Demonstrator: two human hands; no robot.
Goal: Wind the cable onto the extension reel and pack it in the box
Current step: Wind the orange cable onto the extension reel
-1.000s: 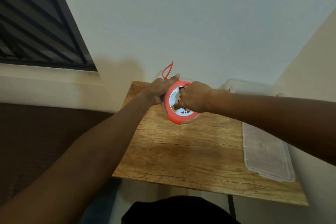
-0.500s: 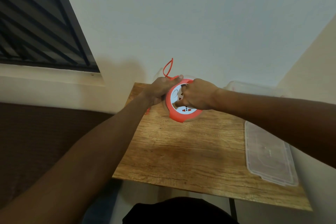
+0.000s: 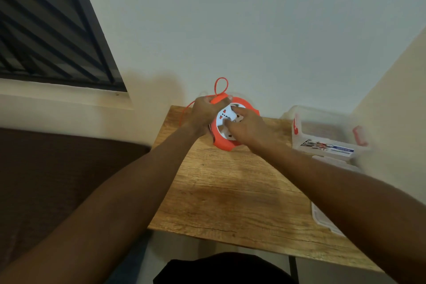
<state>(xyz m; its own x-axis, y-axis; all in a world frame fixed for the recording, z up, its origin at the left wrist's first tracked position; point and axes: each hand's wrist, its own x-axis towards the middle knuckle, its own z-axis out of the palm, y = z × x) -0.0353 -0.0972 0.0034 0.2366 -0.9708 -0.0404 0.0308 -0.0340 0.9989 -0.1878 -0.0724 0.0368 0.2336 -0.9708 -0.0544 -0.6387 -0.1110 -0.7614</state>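
Observation:
An orange extension reel (image 3: 224,142) with a white socket face is held tilted above the far edge of the wooden table (image 3: 230,191). My left hand (image 3: 205,113) grips its upper left rim. My right hand (image 3: 246,128) lies over the white face with its fingers curled into the middle. A thin orange cable (image 3: 220,85) loops up above the reel and a strand trails down its left side. The clear plastic box (image 3: 327,136) with red latches stands open at the far right of the table.
The box's clear lid (image 3: 322,217) lies flat along the table's right edge, partly under my right forearm. A pale wall runs just behind the table and a dark window grille (image 3: 46,30) is at the upper left. The table's near half is bare wood.
The cable loop above the reel has grown rounder and a strand now trails to the left. My right hand has shifted on the reel's face. The view has swung, showing more of the box.

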